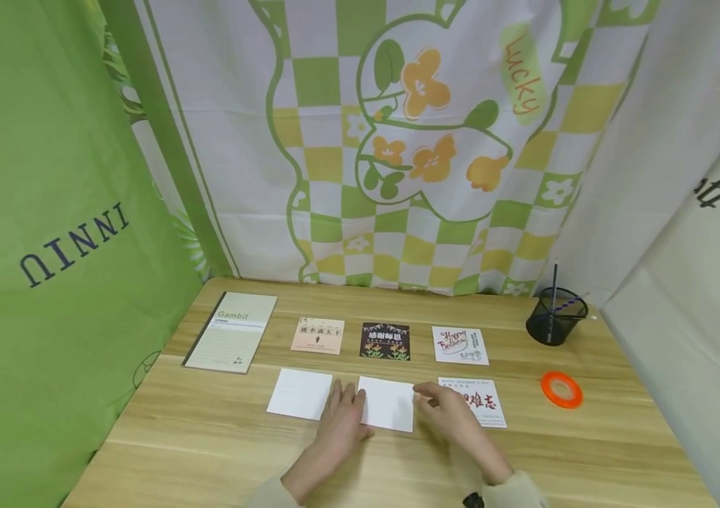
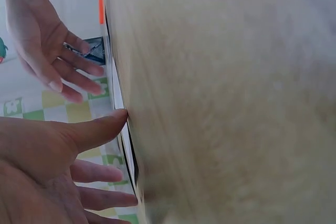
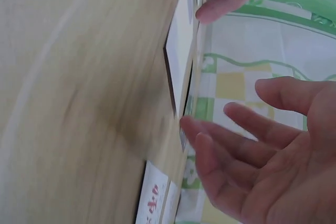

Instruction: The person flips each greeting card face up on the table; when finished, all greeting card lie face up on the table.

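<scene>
Two blank white cards lie side by side near the front of the wooden table: a left card (image 1: 298,394) and a middle card (image 1: 392,405). Between them is my left hand (image 1: 339,418), its fingers extended at the middle card's left edge and thumb at the tabletop. On the opposite side, my right hand (image 1: 447,415) hovers with loosely bent fingers, fingertips right by that card's right edge. In the right wrist view nothing sits between the right hand's fingers (image 3: 220,153). This hand partly hides a white card with red lettering (image 1: 490,413).
Behind lie a pink card (image 1: 318,336), a black flowered card (image 1: 385,341) and a Happy Birthday card (image 1: 460,346). A Gambit notebook (image 1: 233,333) is at the left. At the right are a black mesh pen holder (image 1: 553,326) and an orange tape roll (image 1: 548,390). Curtains border the table.
</scene>
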Motion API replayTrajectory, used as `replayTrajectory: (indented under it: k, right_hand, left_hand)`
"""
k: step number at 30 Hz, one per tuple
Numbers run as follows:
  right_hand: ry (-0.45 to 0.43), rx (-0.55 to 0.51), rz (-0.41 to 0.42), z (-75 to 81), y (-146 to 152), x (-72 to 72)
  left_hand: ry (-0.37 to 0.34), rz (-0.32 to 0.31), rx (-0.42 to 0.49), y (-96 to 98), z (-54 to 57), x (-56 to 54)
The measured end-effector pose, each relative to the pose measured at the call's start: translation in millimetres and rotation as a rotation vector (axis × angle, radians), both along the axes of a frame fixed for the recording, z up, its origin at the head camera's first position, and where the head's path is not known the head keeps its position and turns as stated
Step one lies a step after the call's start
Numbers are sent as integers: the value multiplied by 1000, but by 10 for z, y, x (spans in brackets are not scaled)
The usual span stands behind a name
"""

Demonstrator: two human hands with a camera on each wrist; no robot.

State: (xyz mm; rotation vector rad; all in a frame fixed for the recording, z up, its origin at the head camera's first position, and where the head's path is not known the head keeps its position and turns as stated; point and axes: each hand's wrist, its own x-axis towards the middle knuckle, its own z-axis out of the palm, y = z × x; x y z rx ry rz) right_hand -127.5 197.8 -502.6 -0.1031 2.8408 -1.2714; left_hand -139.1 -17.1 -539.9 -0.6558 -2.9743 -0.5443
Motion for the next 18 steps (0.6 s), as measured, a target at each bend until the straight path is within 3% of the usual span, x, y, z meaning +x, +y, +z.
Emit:
replayTrajectory:
  k: [7,18]
  right_hand:
    - [-18,66,10,-81,-74,-16]
    - [16,125,23,-74,-166,5]
  left_hand:
    - [2,18,-30,-21,-16,-34]
    - [5,6,-31,11,2,-33]
